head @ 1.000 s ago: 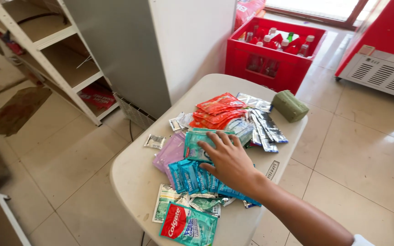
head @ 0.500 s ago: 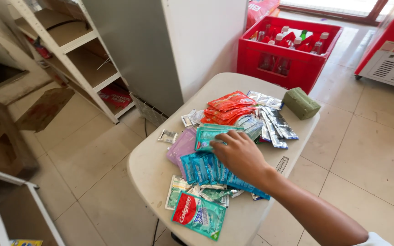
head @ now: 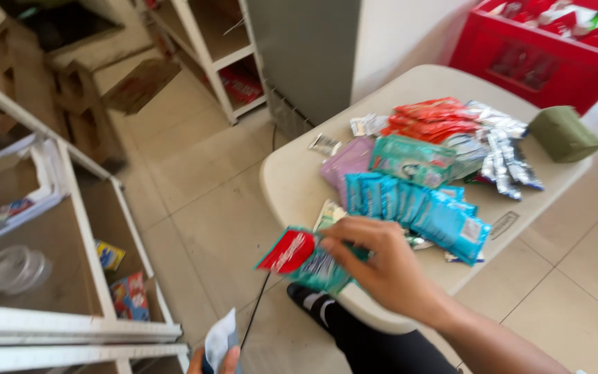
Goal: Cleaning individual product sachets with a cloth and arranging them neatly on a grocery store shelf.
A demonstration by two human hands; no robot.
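My right hand (head: 382, 266) grips a strip of red and teal sachets (head: 299, 256), held just past the near edge of the round beige table (head: 292, 187). At the bottom edge, only the fingertips of my left hand (head: 212, 361) show, pinching a pale sachet (head: 221, 338). On the table behind my right hand lie blue sachets (head: 417, 208), a teal packet (head: 410, 159), a purple packet (head: 344, 163), red sachets (head: 430, 114) and silver sachets (head: 506, 152).
A green block (head: 563, 133) sits at the table's far edge, with a red crate (head: 548, 55) of bottles behind it. A white glass-fronted cabinet (head: 91, 208) stands at left, holding small boxes. An open shelf unit (head: 216, 48) and a grey appliance (head: 306, 55) stand behind. My black shoe (head: 309, 298) is under the table.
My right hand left the blue sachets, came to the table's near edge and picked up the red and teal strip. The view swung left, showing the white cabinet and my left hand.
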